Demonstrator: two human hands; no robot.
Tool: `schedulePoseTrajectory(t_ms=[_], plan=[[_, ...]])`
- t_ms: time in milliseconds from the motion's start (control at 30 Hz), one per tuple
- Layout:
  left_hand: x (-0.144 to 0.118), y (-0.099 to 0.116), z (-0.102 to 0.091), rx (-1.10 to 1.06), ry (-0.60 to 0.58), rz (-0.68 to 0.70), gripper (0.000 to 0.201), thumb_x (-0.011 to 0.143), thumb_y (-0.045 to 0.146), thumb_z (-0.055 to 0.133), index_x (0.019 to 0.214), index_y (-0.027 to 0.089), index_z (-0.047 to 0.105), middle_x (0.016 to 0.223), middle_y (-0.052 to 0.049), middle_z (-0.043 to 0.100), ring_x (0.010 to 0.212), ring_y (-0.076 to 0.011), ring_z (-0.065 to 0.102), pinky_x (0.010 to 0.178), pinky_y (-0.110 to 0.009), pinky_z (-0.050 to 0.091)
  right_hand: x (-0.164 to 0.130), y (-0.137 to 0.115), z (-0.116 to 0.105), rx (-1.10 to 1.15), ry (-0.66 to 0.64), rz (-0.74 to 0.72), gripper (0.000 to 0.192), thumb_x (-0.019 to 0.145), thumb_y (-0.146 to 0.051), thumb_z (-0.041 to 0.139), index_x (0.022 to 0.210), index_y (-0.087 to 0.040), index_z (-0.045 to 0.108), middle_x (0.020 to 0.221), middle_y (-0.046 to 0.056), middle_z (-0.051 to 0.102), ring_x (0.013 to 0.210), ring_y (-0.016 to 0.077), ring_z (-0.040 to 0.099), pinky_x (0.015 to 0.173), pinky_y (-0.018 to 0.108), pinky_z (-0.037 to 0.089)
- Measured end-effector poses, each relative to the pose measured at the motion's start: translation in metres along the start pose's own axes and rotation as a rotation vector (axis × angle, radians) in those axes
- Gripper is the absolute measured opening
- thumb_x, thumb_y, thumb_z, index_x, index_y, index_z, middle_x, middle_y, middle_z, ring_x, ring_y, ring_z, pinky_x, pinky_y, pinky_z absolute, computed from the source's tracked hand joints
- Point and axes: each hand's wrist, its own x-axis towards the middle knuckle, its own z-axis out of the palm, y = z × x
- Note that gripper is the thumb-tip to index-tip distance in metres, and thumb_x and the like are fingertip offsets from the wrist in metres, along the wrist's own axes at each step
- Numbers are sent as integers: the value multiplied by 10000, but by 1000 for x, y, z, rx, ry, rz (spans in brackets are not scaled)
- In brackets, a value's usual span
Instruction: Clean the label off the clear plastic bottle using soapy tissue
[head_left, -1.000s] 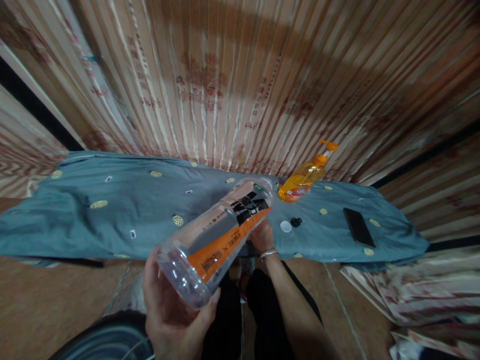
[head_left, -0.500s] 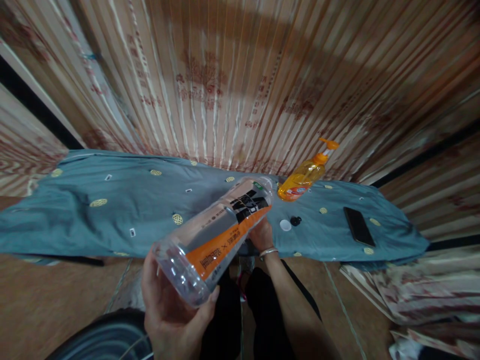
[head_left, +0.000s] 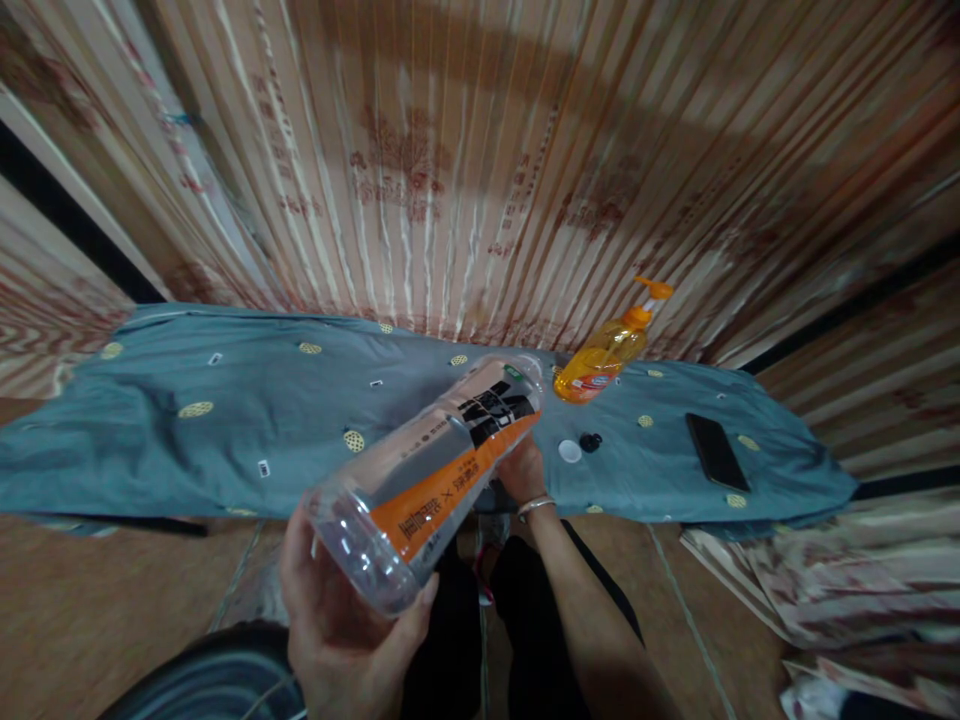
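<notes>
A large clear plastic bottle (head_left: 435,485) with an orange, grey and black label lies tilted in front of me, its base toward me and its neck end away. No liquid shows in it. My left hand (head_left: 334,620) is wrapped round the base, thumb on the near side. My right hand (head_left: 523,468), with a bracelet at the wrist, is closed against the underside near the neck end; the bottle hides most of its fingers. Beyond the neck end stands a pump bottle (head_left: 600,365) of orange liquid. A small white disc (head_left: 569,451) and a small black piece (head_left: 591,442) lie nearby.
A blue-green cloth with a pineapple print (head_left: 247,400) covers the narrow table. On its right side lies a black phone (head_left: 716,450). Patterned curtains (head_left: 420,150) hang behind. A wheel (head_left: 210,675) stands on the floor at lower left.
Hardly anything differs. The view has shifted very slightly, and both hands keep the same hold on the bottle.
</notes>
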Motion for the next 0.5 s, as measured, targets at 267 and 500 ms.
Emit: schedulePoseTrajectory(t_ms=[267,500], plan=[[2,-6,-4,4,-9,-11,1037,569,209,1036,1514,358,635,1613,-62,588,1309,-298,696,943,-294,641,1,-6,-4,22,-38,76,483,873,-288,727,1317,-119,641,1076,171,806,1043,307,787,847,343,616],[3,-6,-7,14,-65,-3,1074,513,173,1036,1485,432,657,1424,-19,730,1198,-280,755,878,-269,653,1,-9,-9,19,-70,69,441,855,-259,725,1273,-133,659,1107,178,802,1095,318,775,871,351,618]])
